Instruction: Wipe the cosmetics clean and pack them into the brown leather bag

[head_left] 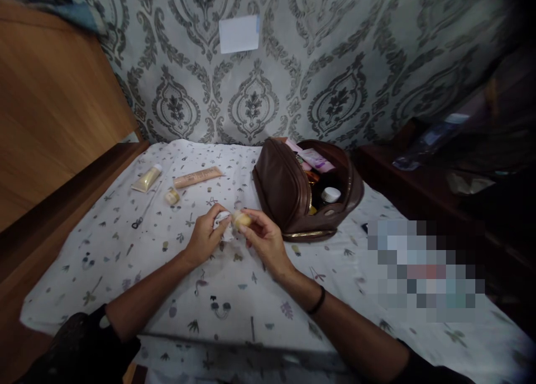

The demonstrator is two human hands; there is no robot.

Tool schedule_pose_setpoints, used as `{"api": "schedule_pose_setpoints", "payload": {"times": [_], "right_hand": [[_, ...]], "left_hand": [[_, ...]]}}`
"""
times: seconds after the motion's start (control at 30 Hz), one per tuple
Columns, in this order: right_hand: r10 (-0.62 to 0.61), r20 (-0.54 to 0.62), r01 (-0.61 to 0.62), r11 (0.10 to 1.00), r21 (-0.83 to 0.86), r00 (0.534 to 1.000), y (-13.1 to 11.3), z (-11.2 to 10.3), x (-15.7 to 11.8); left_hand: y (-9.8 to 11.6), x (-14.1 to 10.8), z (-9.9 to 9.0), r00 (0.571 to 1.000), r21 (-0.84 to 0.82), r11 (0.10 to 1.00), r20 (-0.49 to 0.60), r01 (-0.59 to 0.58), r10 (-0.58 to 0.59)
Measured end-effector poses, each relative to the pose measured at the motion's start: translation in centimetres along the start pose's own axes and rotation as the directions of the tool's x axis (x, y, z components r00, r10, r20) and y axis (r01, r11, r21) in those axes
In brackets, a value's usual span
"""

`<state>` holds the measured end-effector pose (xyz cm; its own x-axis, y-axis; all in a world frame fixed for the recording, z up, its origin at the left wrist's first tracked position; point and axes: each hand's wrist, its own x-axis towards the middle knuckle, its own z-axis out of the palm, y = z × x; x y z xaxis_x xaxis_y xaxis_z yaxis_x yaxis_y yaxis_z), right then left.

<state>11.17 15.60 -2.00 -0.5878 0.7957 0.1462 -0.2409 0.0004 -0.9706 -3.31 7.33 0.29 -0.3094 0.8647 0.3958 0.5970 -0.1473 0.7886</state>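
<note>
In the head view my left hand (207, 232) is closed around a crumpled white wipe (226, 231). My right hand (268, 241) pinches a small jar (241, 220) with yellowish contents, close against the wipe. Beyond my hands, a similar small jar (171, 196) rests on the patterned cloth. Next to it lies a peach-coloured tube (198, 177), and farther left a pale yellow tube (148, 178) with a white cap. Right of my hands stands an unzipped brown toiletry bag (280, 186); a white-capped bottle (330, 195) and pink packets (316, 161) show inside.
A white cloth (167, 306) with small printed motifs covers the surface. A wooden panel (58, 94) rises at the left, and a patterned wall (251, 94) stands behind. On the right, a blurred-out item (422, 267) lies near a dark ledge with a clear plastic bottle (431, 141).
</note>
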Motion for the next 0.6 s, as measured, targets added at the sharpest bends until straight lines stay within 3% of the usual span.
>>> {"api": "schedule_pose_setpoints", "payload": {"times": [0.27,0.47,0.6], "right_hand": [[0.051,0.015,-0.051,0.998,0.028,0.999,0.28,-0.27,0.14],[-0.069,0.039,0.074,0.987,-0.146,0.997,0.74,-0.45,0.23],[-0.148,0.066,0.16,0.949,-0.27,0.987,0.11,-0.33,-0.06]], "left_hand": [[0.43,-0.11,0.06,0.995,-0.022,0.996,0.052,0.086,-0.085],[0.04,0.1,-0.02,0.977,-0.095,0.994,0.208,0.057,-0.036],[0.19,-0.12,0.08,0.986,-0.032,0.999,0.167,0.002,0.003]]}}
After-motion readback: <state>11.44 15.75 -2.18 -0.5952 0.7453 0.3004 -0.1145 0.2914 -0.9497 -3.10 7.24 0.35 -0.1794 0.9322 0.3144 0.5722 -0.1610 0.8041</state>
